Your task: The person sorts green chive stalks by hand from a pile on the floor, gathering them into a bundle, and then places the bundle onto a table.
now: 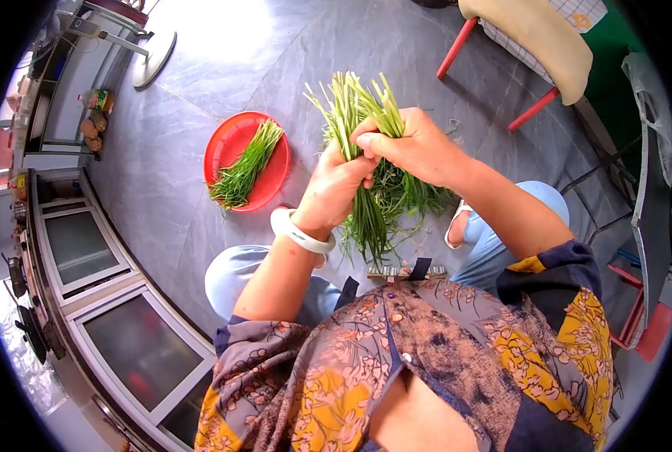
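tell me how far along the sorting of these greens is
Done: a small bunch of green stalks already lies on the red plate. In hand: the left hand and right hand both grip a thicker bundle, held upright. Left: a loose pile of greens lies on the floor under the hands, so it looks roughly early to midway.

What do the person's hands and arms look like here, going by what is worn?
Both hands are bare, with no gloves. The left hand has a thick white bangle at the wrist. The right hand wears nothing visible. Short floral sleeves in brown, yellow and navy leave both forearms uncovered.
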A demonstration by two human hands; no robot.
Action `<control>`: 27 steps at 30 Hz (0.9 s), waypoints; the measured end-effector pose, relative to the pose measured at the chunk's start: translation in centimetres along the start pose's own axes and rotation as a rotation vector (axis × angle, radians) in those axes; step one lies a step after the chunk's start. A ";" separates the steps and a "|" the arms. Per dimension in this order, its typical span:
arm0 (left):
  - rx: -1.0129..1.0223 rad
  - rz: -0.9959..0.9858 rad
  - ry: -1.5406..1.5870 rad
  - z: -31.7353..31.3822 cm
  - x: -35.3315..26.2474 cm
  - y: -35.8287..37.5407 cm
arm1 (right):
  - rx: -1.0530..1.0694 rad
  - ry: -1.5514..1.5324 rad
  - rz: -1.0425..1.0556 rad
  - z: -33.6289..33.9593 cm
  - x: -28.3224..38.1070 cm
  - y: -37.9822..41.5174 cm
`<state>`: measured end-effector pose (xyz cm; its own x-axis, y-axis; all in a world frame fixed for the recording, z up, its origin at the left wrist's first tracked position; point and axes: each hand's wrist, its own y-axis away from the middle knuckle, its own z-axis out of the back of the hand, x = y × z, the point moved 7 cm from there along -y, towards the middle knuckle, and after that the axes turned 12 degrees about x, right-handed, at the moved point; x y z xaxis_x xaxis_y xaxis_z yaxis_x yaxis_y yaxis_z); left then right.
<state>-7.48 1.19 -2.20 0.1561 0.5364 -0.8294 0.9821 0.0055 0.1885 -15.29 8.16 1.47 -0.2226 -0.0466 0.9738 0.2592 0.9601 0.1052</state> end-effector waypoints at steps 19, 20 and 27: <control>0.012 0.065 0.269 0.4 -0.2 0.5 | -0.091 -0.085 -0.056 1.4 -0.3 -0.2; -0.008 0.062 0.279 0.6 -0.1 0.4 | -0.104 -0.102 -0.056 1.7 -0.5 -0.2; -0.160 0.027 0.241 2.8 -0.3 0.4 | -0.085 -0.295 -0.012 2.8 -0.3 -0.4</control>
<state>-6.83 -1.36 -3.37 0.1332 0.7230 -0.6779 0.9457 0.1119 0.3052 -17.96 8.61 0.57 -0.4863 0.0362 0.8731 0.3295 0.9330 0.1449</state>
